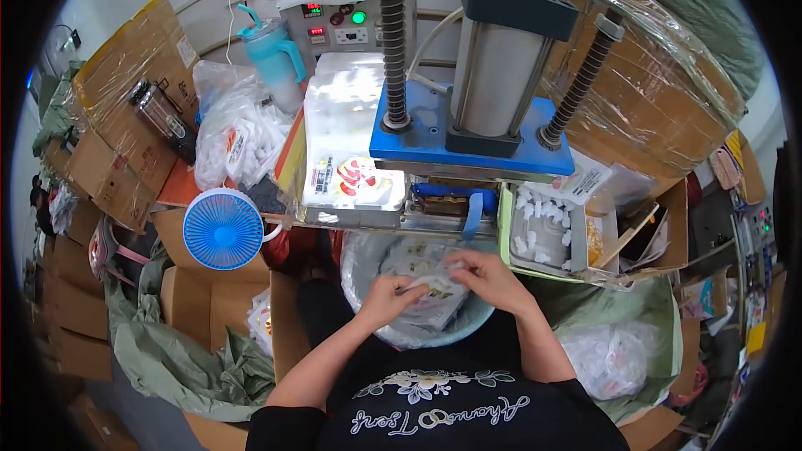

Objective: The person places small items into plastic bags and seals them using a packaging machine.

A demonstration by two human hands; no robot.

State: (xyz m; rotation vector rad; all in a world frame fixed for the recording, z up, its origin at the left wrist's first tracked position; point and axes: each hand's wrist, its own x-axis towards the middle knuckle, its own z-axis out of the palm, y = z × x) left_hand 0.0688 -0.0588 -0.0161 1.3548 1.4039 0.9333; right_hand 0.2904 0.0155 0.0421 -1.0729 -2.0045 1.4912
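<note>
My left hand (386, 301) pinches the left edge of a small printed plastic bag (436, 291) between thumb and fingers. On the bag's other side my right hand (491, 281) is closed, with thumb and fingertips at its upper right edge. Both hands are over a round basin (478, 317) lined with clear plastic, on my lap. More printed bags (409, 255) lie inside it, partly covered by my hands. Directly beyond stands a press with a blue plate (434, 129). A blue strip (474, 215) hangs from the press front.
A stack of printed white sheets (355, 179) lies left of the press, with a blue fan (223, 230) nearby. At right, a green-rimmed tray (543, 234) holds small white pieces. Open cardboard boxes (196, 305) flank me. A turquoise tumbler (271, 63) stands behind.
</note>
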